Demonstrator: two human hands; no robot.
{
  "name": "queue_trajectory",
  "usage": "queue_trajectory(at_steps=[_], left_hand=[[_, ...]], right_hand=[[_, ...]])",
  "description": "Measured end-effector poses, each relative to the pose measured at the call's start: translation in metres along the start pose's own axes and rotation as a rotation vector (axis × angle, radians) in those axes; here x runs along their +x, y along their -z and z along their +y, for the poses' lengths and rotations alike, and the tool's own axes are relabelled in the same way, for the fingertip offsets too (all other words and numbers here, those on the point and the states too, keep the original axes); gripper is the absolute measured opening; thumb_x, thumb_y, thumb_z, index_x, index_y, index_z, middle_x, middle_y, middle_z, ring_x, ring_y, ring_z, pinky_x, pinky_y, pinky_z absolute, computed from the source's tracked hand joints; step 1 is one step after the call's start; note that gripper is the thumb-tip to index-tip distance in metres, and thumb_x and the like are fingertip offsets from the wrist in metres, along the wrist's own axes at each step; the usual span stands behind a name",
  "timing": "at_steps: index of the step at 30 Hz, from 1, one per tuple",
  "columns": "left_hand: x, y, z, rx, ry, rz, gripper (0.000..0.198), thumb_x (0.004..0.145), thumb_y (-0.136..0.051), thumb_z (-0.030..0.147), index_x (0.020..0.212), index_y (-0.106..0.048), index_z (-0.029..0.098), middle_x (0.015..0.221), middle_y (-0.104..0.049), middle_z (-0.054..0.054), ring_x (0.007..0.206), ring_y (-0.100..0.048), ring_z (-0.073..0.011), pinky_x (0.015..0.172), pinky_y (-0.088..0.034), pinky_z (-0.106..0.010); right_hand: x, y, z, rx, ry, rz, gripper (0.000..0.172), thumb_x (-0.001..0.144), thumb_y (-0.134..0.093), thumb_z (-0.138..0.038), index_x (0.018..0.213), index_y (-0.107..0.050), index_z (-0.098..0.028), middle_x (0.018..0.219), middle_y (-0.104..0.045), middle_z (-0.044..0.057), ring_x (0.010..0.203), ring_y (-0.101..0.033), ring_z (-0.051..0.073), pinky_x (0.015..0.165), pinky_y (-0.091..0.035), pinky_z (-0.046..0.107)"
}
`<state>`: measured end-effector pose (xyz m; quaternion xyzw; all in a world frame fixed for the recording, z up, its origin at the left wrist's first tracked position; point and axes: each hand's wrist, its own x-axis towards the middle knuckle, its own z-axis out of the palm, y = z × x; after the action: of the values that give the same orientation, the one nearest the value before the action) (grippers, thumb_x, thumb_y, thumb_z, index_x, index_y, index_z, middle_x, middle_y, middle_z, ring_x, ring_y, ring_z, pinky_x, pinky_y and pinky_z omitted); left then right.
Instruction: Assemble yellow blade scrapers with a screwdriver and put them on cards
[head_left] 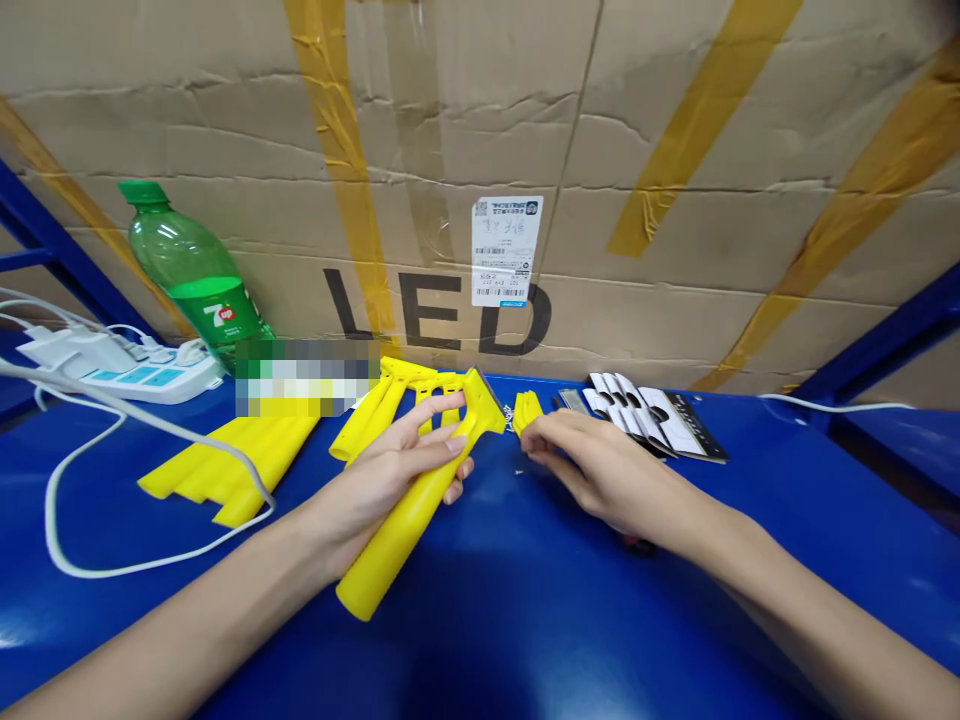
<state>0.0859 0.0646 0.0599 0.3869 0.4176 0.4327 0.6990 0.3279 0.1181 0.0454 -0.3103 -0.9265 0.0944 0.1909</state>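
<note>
My left hand (397,455) is closed around a yellow plastic scraper (409,530). The scraper's thick handle slants down toward me, and a dark metal blade (491,388) shows at its upper end. Just right of the blade, my right hand (581,450) has its fingers curled together on a small yellow plastic piece (528,408). My fingers partly hide that piece. Behind my left hand lie more yellow scrapers (375,405), and several yellow handles (240,460) are laid side by side to the left.
A green soda bottle (199,270) leans at the back left beside a white power strip (150,372) with a looping white cable (56,500). Black-and-white blade packets (637,415) lie right of my right hand. A large cardboard box (480,130) walls off the back of the blue table (525,630).
</note>
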Motion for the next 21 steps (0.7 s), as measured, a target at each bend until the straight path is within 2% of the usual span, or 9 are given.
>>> queue_trajectory(at_steps=[3,6,9,11,12,14,18,21], left_hand=[[0.002,-0.007,-0.004,-0.068,-0.001,0.019,0.068,0.09,-0.067,0.019,0.15,-0.037,0.025,0.076,-0.062,-0.001,0.061,-0.06,-0.0115,0.061,-0.047,-0.021],[0.007,-0.017,-0.005,-0.124,0.012,0.029,0.071,0.089,-0.065,0.013,0.152,-0.034,0.023,0.075,-0.062,-0.001,0.058,-0.06,-0.0115,0.058,-0.048,-0.021],[0.011,-0.027,-0.002,-0.136,0.062,0.035,0.071,0.092,-0.057,0.007,0.154,-0.027,0.023,0.074,-0.061,-0.002,0.057,-0.06,-0.0119,0.054,-0.048,-0.02],[0.012,-0.033,-0.001,-0.143,0.063,0.04,0.069,0.093,-0.053,0.004,0.154,-0.025,0.022,0.075,-0.06,-0.002,0.057,-0.06,-0.0121,0.052,-0.047,-0.019],[0.012,-0.036,-0.001,-0.154,0.054,0.033,0.068,0.093,-0.052,0.003,0.153,-0.026,0.022,0.076,-0.059,-0.002,0.058,-0.06,-0.0118,0.052,-0.046,-0.019],[0.01,-0.038,-0.004,-0.183,0.042,-0.004,0.062,0.093,-0.053,0.003,0.149,-0.032,0.022,0.08,-0.06,-0.002,0.059,-0.06,-0.011,0.053,-0.047,-0.019],[0.004,-0.037,-0.012,-0.203,0.048,-0.074,0.053,0.091,-0.059,0.006,0.139,-0.042,0.022,0.084,-0.06,-0.003,0.066,-0.061,-0.012,0.056,-0.047,-0.02],[0.002,-0.034,-0.015,-0.185,0.05,-0.101,0.052,0.088,-0.065,0.009,0.134,-0.044,0.022,0.086,-0.061,-0.003,0.068,-0.061,-0.0128,0.058,-0.047,-0.021]], right_hand=[[-0.014,0.002,0.007,0.014,-0.057,0.036,0.023,0.101,-0.042,-0.013,0.109,-0.062,-0.02,0.099,-0.063,0.009,0.085,-0.061,0.02,0.075,-0.049,0.033],[-0.027,0.004,0.011,0.036,-0.102,0.059,0.025,0.102,-0.042,-0.016,0.104,-0.066,-0.02,0.093,-0.061,0.007,0.075,-0.06,0.018,0.068,-0.05,0.032],[-0.032,0.008,0.008,0.081,-0.076,0.201,0.026,0.103,-0.044,-0.018,0.1,-0.069,-0.017,0.091,-0.065,0.009,0.076,-0.061,0.018,0.068,-0.051,0.032],[-0.031,0.01,0.004,0.132,-0.064,0.333,0.022,0.1,-0.05,-0.016,0.099,-0.072,-0.017,0.094,-0.07,0.01,0.083,-0.065,0.019,0.076,-0.052,0.034],[-0.03,0.01,0.002,0.182,-0.084,0.392,0.02,0.098,-0.054,-0.015,0.098,-0.073,-0.017,0.094,-0.073,0.009,0.085,-0.066,0.02,0.078,-0.053,0.035],[-0.028,0.009,-0.001,0.373,-0.183,0.452,0.015,0.095,-0.06,-0.017,0.096,-0.075,-0.018,0.089,-0.076,0.007,0.079,-0.07,0.019,0.073,-0.054,0.033],[-0.024,0.0,-0.004,0.815,-0.372,0.4,0.009,0.086,-0.072,-0.027,0.089,-0.075,-0.019,0.078,-0.076,0.004,0.065,-0.069,0.017,0.061,-0.053,0.03],[-0.021,-0.006,-0.006,0.839,-0.397,0.396,0.011,0.082,-0.077,-0.03,0.084,-0.076,-0.019,0.078,-0.074,0.004,0.067,-0.065,0.018,0.062,-0.049,0.031]])
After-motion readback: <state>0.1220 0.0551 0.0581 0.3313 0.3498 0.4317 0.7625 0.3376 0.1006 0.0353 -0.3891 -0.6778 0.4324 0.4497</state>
